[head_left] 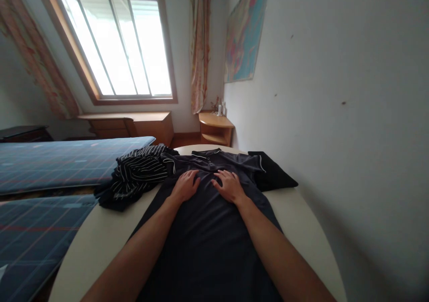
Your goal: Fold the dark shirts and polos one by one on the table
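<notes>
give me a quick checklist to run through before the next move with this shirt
1. Shirt spread on the table: ok, collar at the far end.
2. Hands on the shirt: ok, left hand and right hand both rest on it.
3. Striped clothes clear of the shirt: not ok, they meet its sleeve on the left.
4. Right side clear: not ok, the sleeve there overlaps the black cloth.
5. Hem straight: cannot tell, it is out of view.
</notes>
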A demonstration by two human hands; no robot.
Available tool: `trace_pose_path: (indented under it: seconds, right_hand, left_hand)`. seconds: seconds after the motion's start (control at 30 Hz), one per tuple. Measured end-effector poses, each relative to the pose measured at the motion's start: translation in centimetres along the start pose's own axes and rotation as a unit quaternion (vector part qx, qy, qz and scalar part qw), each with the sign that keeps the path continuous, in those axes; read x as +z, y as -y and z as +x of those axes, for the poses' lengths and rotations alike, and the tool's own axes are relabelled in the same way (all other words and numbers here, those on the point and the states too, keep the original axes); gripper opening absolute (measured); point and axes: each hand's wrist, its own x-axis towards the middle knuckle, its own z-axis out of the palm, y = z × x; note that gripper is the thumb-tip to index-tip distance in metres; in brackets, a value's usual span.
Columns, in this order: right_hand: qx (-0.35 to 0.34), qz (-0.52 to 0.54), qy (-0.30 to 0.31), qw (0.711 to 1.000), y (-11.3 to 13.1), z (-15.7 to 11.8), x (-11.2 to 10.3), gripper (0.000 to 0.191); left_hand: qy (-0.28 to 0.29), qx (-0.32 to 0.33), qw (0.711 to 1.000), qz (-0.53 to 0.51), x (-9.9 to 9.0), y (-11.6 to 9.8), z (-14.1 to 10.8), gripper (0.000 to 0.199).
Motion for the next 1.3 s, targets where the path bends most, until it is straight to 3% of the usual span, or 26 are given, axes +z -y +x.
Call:
trace_pose_path:
  seconds: [0.33, 0.53, 0.7, 0.9, 1.03, 1.2, 1.3]
  right_hand:
    - [-0.001, 0.004, 0.018, 1.000, 1.8, -3.6, -0.1, 0.061]
    - [0.022, -0.024, 0.083, 0.996, 2.6, -5.2, -0.3, 0.078]
    - [0.011, -0.030, 0.105, 0.994, 2.7, -5.6, -0.3, 0.082]
    - [0.023, -0.030, 0.149, 0.988, 2.7, -4.5, -0.6, 0.084]
    - [0.031, -0.030, 0.160, 0.986, 2.6, -3.6, -0.5, 0.086]
    - [0.023, -0.015, 0.076, 0.997, 2.4, -3.9, 0.0, 0.073]
    - [0.016, -0.003, 0.032, 0.999, 2.5, -4.4, -0.1, 0.064]
  left_hand:
    - [0.074, -0.062, 0.994, 0.058, -0.8, -1.2, -4.1, 0.055]
    - [0.125, -0.096, 0.984, 0.081, -1.3, -1.4, -5.5, 0.068]
    - [0.145, -0.119, 0.979, 0.081, -1.7, -1.1, -5.7, 0.070]
    - [0.169, -0.129, 0.973, 0.088, -1.9, -0.9, -4.1, 0.071]
    - [0.122, -0.106, 0.982, 0.099, -1.5, -0.9, -3.4, 0.065]
    - [0.042, -0.053, 0.995, 0.075, -1.4, -0.8, -4.1, 0.049]
    - [0.048, 0.005, 0.997, 0.053, -1.8, -1.0, -4.6, 0.048]
